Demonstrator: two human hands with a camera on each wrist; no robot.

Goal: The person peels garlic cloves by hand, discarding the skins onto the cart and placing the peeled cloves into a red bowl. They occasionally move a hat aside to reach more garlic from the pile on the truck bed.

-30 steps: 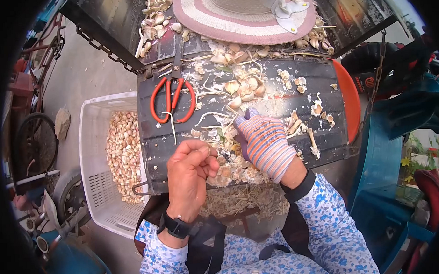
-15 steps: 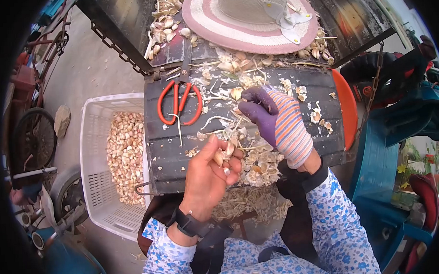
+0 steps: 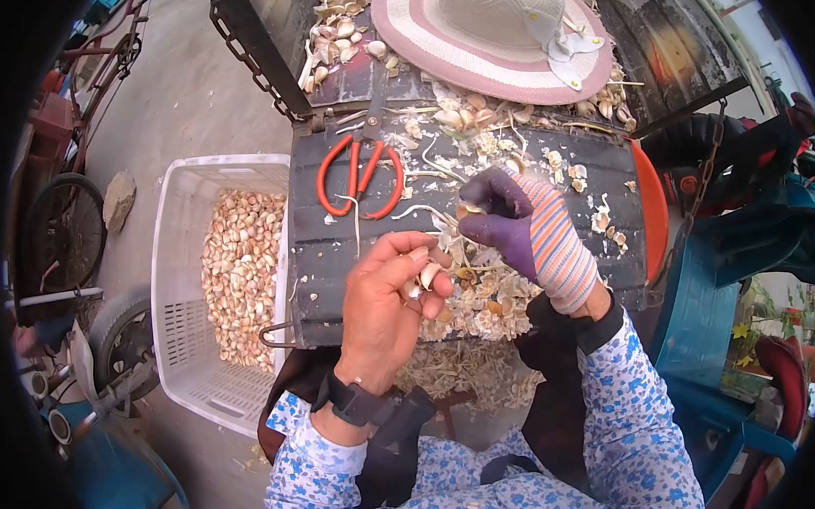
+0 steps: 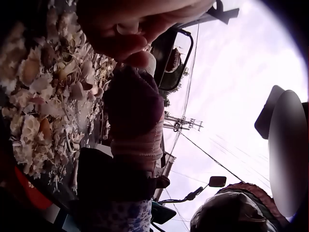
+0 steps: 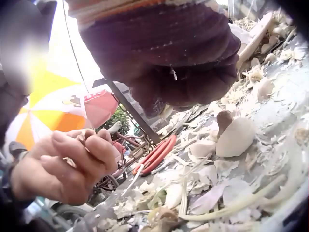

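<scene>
The bare left hand curls its fingers round some garlic cloves, above the near part of the dark board. To its right the gloved right hand, purple at the fingers and striped at the back, pinches a small pale piece between thumb and fingers; what exactly it is cannot be told. In the right wrist view the glove hangs over scattered peel and cloves, with the left hand apart from it. Peel and root discs lie heaped below the hands.
Red-handled shears lie on the board's left part. A white basket of loose cloves stands left of the board. A pink-and-white hat rests at the back among garlic. Chains hang at both sides, and a red disc is at right.
The right hand has risen from the heap and now pinches a small piece. The left hand has turned, showing cloves in its fingers. The view has shifted, moving the board rightward in it.
</scene>
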